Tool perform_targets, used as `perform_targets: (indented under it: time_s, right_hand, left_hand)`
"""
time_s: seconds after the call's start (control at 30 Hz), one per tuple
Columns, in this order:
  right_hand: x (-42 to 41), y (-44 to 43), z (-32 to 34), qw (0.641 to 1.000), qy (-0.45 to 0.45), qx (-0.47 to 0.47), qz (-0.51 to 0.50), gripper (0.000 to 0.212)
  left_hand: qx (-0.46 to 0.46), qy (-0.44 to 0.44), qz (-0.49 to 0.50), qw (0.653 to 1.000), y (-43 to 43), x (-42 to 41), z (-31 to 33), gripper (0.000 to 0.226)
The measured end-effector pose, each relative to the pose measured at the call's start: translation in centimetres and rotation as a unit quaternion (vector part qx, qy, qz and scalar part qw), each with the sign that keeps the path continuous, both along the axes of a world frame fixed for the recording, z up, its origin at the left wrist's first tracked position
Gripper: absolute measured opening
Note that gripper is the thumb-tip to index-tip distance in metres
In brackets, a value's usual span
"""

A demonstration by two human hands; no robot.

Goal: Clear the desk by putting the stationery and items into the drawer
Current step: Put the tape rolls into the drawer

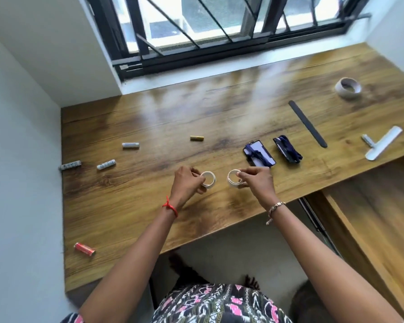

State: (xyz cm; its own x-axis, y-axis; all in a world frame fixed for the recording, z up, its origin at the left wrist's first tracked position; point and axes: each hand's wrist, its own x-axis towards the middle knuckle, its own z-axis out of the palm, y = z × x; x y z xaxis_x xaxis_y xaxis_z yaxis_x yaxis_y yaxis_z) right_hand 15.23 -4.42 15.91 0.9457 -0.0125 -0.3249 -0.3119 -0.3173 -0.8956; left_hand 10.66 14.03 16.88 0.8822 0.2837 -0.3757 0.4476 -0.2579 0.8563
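L hand (pixel 189 180) & R hand (pixel 257 179) each pinch a white tape roll (pixel 210 179) (pixel 234 179) just above wooden desk (pixel 131 206).

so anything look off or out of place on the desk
Nothing spilled or broken. Batteries lie scattered on the left of the desk, a red cylinder alone near the front edge. The white tool sits at the right edge.

**Barred window (pixel 170 12), white walls (pixel 21 113)**

The wide window fills the top of the view, its black metal grille (pixel 138 24) made of upright and slanted bars. A white sill (pixel 219 67) runs beneath the dark frame. Plain walls stand at left and right.
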Motion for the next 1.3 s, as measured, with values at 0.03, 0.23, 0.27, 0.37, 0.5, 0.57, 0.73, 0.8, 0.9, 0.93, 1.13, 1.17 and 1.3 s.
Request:
perform_targets:
  time_s: [0.03, 0.23, 0.27, 0.37, 0.5, 0.57, 0.73, 0.8, 0.9, 0.93, 1.13, 1.17, 1.3]
  right_hand:
    - [-0.2, -1.4, 0.2, 1.0, -0.003, 0.003, -0.009, 0.016]
    - [-1.4, -11.2, 0.5, 0.999, -0.01, 0.003, -0.047, 0.014]
    - [-1.8, -13.2, 0.5, 0.998, -0.013, -0.006, -0.055, 0.012]
    - [-3.0, -18.5, 0.3, 0.996, -0.018, 0.012, -0.085, 0.004]
    - [-4.8, -24.6, 0.5, 0.991, -0.02, 0.019, -0.127, 0.004]
    - [-5.4, -27.3, 0.8, 0.989, -0.022, 0.023, -0.143, 0.002]
    - [-6.3, -31.9, 0.4, 0.98, -0.018, 0.024, -0.196, 0.002]
    - [-6.4, -33.0, 0.0, 0.975, -0.015, 0.018, -0.223, 0.001]
    - [-6.3, -34.1, -0.8, 0.968, -0.009, 0.008, -0.25, 0.007]
    - [-6.2, -34.5, -1.2, 0.966, -0.008, 0.004, -0.259, 0.008]
    - [-4.5, -36.1, -3.1, 0.954, 0.02, -0.01, -0.3, 0.011]
    - [-4.0, -36.3, -3.4, 0.953, 0.028, -0.014, -0.303, 0.01]
    - [-2.4, -36.6, -5.2, 0.951, 0.074, -0.027, -0.299, 0.011]
  left_hand:
    - [-0.02, -0.002, -0.001, 1.0, -1.4, 0.0, 0.1, 0.011]
    - [-0.106, 0.003, -0.01, 0.994, -11.4, -0.4, 0.6, 0.005]
    - [-0.109, 0.005, -0.011, 0.994, -13.4, -0.6, 0.4, 0.009]
    - [-0.117, 0.016, -0.012, 0.993, -18.9, -1.1, -0.1, 0.011]
    - [-0.149, 0.021, -0.025, 0.988, -24.8, -1.9, 0.2, 0.005]
    - [-0.147, 0.017, -0.045, 0.988, -27.0, -2.1, 0.4, 0.004]
    - [-0.095, 0.0, -0.075, 0.993, -30.9, -1.7, 0.8, 0.01]
    - [-0.063, -0.005, -0.096, 0.993, -32.1, -1.3, 0.9, 0.01]
    - [-0.014, -0.015, -0.131, 0.991, -33.6, 0.1, 0.4, 0.013]
    - [-0.001, -0.016, -0.145, 0.989, -34.1, 0.7, 0.2, 0.014]
    - [0.084, -0.013, -0.242, 0.967, -36.8, 5.2, -1.5, 0.016]
    - [0.098, -0.011, -0.262, 0.96, -37.3, 6.1, -1.9, 0.018]
    - [0.171, 0.005, -0.357, 0.918, -38.8, 9.5, -3.2, 0.015]
